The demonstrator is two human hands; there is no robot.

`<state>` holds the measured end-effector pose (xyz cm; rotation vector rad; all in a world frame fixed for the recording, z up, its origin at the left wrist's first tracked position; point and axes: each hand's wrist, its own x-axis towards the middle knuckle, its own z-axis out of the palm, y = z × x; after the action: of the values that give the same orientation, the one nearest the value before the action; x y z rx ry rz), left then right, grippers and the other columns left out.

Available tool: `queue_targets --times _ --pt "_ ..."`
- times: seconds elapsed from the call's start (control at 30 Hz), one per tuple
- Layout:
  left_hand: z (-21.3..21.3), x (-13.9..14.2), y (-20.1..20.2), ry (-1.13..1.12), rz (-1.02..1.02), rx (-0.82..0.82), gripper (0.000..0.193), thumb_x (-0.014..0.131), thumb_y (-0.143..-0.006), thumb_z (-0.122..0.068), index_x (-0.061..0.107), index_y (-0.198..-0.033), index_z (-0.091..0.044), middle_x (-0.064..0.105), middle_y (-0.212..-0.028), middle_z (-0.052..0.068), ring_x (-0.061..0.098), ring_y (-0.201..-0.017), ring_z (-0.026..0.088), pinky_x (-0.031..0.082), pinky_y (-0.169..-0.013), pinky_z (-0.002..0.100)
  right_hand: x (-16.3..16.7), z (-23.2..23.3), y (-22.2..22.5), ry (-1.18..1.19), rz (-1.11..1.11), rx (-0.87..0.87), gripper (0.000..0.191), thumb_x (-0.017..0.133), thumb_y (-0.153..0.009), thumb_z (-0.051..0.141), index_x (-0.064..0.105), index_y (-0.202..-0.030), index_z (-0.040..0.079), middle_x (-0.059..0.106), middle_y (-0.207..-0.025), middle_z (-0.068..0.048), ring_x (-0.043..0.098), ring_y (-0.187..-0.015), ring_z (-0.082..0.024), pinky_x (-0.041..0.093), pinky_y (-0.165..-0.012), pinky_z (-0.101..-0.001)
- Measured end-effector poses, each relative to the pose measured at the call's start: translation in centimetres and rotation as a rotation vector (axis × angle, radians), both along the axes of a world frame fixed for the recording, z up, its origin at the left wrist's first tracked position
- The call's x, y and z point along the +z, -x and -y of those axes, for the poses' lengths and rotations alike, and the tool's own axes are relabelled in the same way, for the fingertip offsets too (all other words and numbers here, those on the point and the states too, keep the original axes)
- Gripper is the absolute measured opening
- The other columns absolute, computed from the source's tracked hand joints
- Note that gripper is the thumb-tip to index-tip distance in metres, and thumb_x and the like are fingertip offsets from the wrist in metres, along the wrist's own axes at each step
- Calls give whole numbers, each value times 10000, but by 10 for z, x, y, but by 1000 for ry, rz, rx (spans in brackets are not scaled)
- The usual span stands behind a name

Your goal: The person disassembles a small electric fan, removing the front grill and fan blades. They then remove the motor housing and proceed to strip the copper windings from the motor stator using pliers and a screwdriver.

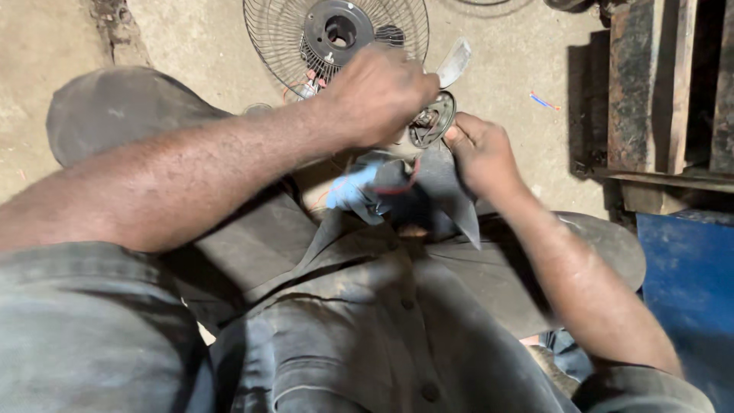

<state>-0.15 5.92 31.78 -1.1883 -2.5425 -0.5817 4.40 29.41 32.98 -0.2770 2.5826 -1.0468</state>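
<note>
- Left hand (380, 93) is closed over the top of a small fan motor (430, 122), fingers curled around its housing — it carries the weight above the person's lap.
- Right hand (480, 153) pinches at the motor's right edge with thumb and fingertips nearly together; whether they hold a screw or just the rim I cannot tell.
- Motor shows a round dark end face turned toward the camera, and a pale fan blade (453, 63) sticks up just beyond it.
- Red wires (397, 186) trail down from the motor toward a blue cloth (353, 188) bunched on the lap; a tug on the motor could strain or snap them where they enter the housing.
- With the grip only from above, the motor could well roll out of the left hand and drop onto the concrete floor (505, 53) — any small part at the right fingertips would be easily lost in the folds of the grey shirt (367, 321).
- Wire fan guard (275, 30) lies on the floor just beyond the hands, with more red leads near its hub; it could snag the loose wiring.
- Rusty metal frame (650, 92) stands at the floor's right edge, a blue panel (688, 283) below it.
</note>
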Motion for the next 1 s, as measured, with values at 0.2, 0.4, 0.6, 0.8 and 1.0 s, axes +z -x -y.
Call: queue_targets --times 0.2,0.4,0.6,0.8,1.0 --pt "9 -2 -8 -187 554 107 198 793 -723 -137 710 -895 -84 673 -796 74 668 -761 279 534 -686 439 0 2 16 206 305 -40 149 622 -903 118 758 -962 135 731 -846 27 631 -811 -152 464 -847 -298" --pt "3 16 -3 -130 1516 154 223 809 -716 -154 708 -890 -57 653 -780 88 657 -757 277 532 -713 427 6 -14 4 -273 -822 473 193 706 -896 145 733 -1058 44 674 -855 -81 634 -808 -277 454 -867 -442" --pt "3 14 1 46 -120 -71 324 819 -690 -168 697 -964 -46 670 -863 99 676 -854 292 540 -797 420 -31 -20 -2 350 173 -83 162 644 -1078 178 698 -1023 35 624 -852 -5 529 -813 -97 461 -756 -307" --pt "10 10 0 -191 407 -14 526 823 -591 -196 688 -1063 -9 693 -970 136 678 -909 309 544 -811 433 -11 -15 9 26 -195 77 108 704 -1003 150 716 -997 42 604 -801 -39 535 -777 -149 448 -738 -350" --pt "16 13 -3 -248 1774 -3 441 826 -665 -198 667 -1028 -4 693 -910 145 680 -848 306 549 -738 425 28 -11 -1 -233 -1019 533 211 740 -856 68 748 -1067 78 684 -903 -16 609 -794 -206 447 -852 -404"
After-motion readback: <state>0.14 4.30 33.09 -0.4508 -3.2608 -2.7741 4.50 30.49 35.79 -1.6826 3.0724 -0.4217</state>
